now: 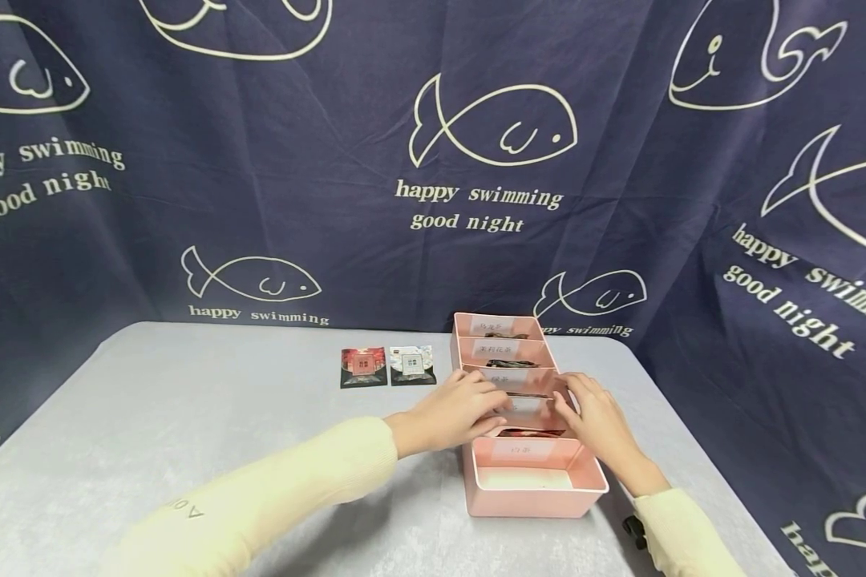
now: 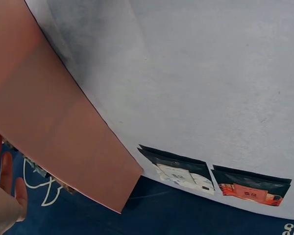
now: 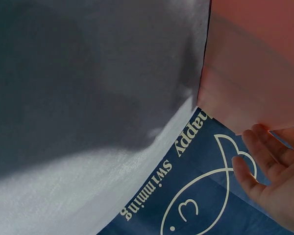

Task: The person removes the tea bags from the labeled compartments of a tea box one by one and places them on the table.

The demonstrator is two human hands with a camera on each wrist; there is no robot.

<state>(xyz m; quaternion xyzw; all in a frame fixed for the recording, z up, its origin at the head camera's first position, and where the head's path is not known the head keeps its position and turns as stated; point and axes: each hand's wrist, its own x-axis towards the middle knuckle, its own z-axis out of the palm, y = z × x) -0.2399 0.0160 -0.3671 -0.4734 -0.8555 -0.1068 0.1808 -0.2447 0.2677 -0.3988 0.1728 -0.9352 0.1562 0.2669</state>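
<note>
A long pink box (image 1: 541,503) with labelled compartments stands on the right side of the table. My left hand (image 1: 456,410) reaches over its left rim, fingers extended above the middle compartments. On the opposite rim rests my right hand (image 1: 597,413), its fingers loosely bent at the edge; no packet shows in its grasp. Between the hands, the edge of a thin dark packet (image 1: 530,394) shows inside a compartment. A red and black packet (image 1: 530,433) lies one compartment nearer. What the fingertips touch inside the box is partly hidden.
Left of the box, a red and black packet (image 1: 363,367) and a white and black packet (image 1: 413,365) lie side by side on the grey table (image 1: 260,385). Dark packets (image 1: 512,364) sit in the far compartments. A blue curtain (image 1: 361,160) hangs behind.
</note>
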